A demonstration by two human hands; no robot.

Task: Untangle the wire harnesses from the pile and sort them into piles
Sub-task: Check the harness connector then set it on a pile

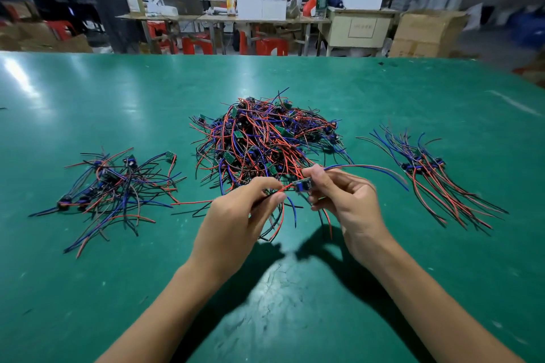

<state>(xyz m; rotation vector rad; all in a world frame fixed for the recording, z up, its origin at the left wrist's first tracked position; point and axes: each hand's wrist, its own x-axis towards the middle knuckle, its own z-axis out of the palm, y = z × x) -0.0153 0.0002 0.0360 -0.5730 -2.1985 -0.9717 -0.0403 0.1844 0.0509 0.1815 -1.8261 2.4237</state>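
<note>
Head view: one harness (302, 186) held clear of the green table (88, 97), just in front of the near edge of the big tangled pile (265, 138) and between both hands. Right hand (345, 203) curled round the small board end, thumb and forefinger pinching it, blue and brownish leads trailing out to the right over the knuckles toward the sorted pile on the right (436, 180). Left hand (239, 215) pinching the red and black leads between thumb and fingertips, remaining fingers curled under, loose ends drooping down toward the table. Long axis of the harness roughly left to right, slightly rising toward the right hand, board at the right end. Loose strands from the big pile lying close behind and beneath the pinch; cannot tell whether any of them cross the held leads. Looser pile on the left (118, 186) well apart from the left hand; right pile, laid out with wires more parallel, near the right hand and in line with the trailing leads. Likely next: drawing the leads free toward the body, then setting down on one side, right hand nearer for that, though which pile suits this harness not clear from here
</note>
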